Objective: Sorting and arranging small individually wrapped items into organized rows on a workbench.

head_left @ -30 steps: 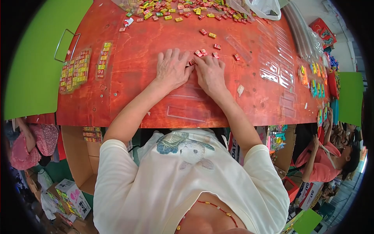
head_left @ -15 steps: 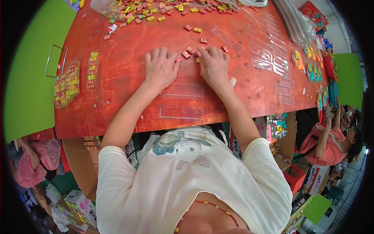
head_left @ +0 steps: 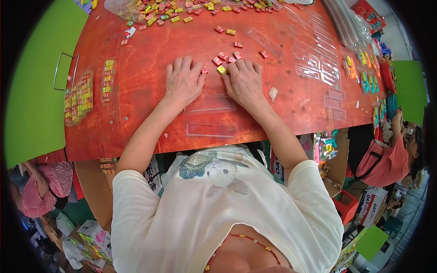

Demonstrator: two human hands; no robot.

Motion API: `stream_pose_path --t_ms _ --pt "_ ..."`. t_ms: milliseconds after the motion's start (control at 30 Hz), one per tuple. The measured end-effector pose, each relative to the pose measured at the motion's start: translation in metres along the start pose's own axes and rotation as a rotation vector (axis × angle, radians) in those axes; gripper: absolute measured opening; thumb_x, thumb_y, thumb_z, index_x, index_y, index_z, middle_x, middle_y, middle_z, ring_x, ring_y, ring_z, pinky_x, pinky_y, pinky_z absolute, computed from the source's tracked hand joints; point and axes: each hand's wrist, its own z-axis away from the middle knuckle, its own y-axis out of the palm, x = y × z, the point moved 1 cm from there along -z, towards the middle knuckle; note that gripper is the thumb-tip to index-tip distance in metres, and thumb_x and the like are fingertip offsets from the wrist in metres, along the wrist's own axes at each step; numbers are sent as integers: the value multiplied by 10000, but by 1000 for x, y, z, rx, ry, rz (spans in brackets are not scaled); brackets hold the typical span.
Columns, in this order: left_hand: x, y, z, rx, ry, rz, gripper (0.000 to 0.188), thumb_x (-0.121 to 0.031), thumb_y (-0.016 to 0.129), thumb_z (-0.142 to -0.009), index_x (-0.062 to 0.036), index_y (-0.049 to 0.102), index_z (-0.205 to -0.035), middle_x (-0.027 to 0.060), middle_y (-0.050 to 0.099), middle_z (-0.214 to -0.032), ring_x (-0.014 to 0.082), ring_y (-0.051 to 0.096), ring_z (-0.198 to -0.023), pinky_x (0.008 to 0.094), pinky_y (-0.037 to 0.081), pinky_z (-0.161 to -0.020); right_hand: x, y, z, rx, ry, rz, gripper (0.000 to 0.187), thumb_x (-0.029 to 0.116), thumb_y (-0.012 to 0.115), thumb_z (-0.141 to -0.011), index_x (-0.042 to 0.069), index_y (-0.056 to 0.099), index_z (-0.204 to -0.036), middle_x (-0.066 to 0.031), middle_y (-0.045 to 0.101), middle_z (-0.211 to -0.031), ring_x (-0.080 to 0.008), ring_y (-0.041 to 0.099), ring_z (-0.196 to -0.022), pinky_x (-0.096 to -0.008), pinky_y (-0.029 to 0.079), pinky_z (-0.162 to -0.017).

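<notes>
My left hand (head_left: 185,81) rests back-up on the red tabletop, its fingers bent down. A small red box (head_left: 204,70) sits between its index fingertip and thumb. Close by on the right, my right hand (head_left: 246,83) is curled the same way, with a small yellow box (head_left: 221,69) at its index finger and thumb. Several loose small red boxes (head_left: 222,56) lie just beyond the fingertips. Nearer to me, a clear plastic tray (head_left: 210,107) lies between my wrists, and a second clear tray (head_left: 211,131) lies close to the table edge.
A heap of small red and yellow boxes (head_left: 175,10) spreads along the far side. At left are filled trays (head_left: 79,98) and one filled strip (head_left: 107,82). Clear empty trays (head_left: 318,68) and bagged colourful toys (head_left: 369,82) lie at right. Other people sit at both sides.
Both hands have drawn slightly toward the left. A yellow box that was mostly hidden by my right hand now shows at its fingertips, left of where it was.
</notes>
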Motion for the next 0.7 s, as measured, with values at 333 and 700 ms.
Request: stream_pose_path --t_ms 333,700 --pt "-12 -1 -6 113 -90 -28 421 -302 686 -838 -139 608 -1218 105 554 -1143 282 507 -1118 457 370 -896 5 16 -23 -24 -17 -67 153 226 676 -864 119 660 -971 -62 599 -891 -253 582 -896 -429 397 -854" --pt "-10 12 -22 84 -42 -2 338 -241 676 -809 -113 630 -1119 132 585 -1131 330 560 -1074 508 442 -891 -14 17 -6 63 -140 -6 212 178 662 -758 133 688 -963 -80 632 -1003 -274 605 -951 -489 447 -805"
